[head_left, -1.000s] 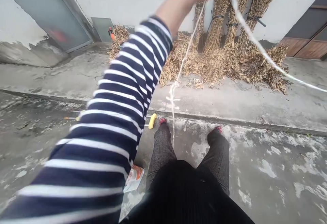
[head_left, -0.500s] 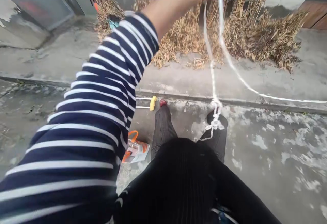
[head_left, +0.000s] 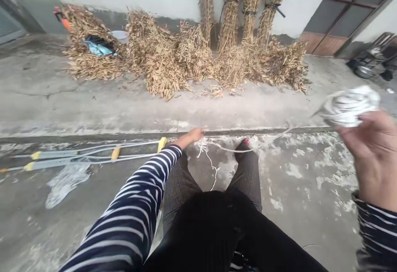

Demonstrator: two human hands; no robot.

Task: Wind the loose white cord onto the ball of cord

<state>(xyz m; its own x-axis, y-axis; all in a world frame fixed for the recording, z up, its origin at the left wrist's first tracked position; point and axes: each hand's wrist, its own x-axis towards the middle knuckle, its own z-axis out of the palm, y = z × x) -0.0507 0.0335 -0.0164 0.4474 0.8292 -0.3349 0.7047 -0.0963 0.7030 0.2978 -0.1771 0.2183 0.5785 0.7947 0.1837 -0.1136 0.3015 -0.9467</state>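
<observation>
My right hand is out at the right, its thumb and fingers gripping a bundle of white cord wound in loops. One strand sags from there across my legs to my left hand. That hand is closed on the cord above my knees, though its fingertips are partly hidden. Just below it dangles a knotted, looped length of white cord, with a crinkled tail hanging between my legs.
Crutches with yellow pads lie on the ground at left, beside a clear plastic bag. Past a low concrete step edge, dried plant stalks lie along the wall and several tied bundles lean upright. Metal items stand far right.
My left hand has come down from high up to above my knees, bringing the knotted cord lower. My right hand with the cord bundle has come into view, and the camera has turned.
</observation>
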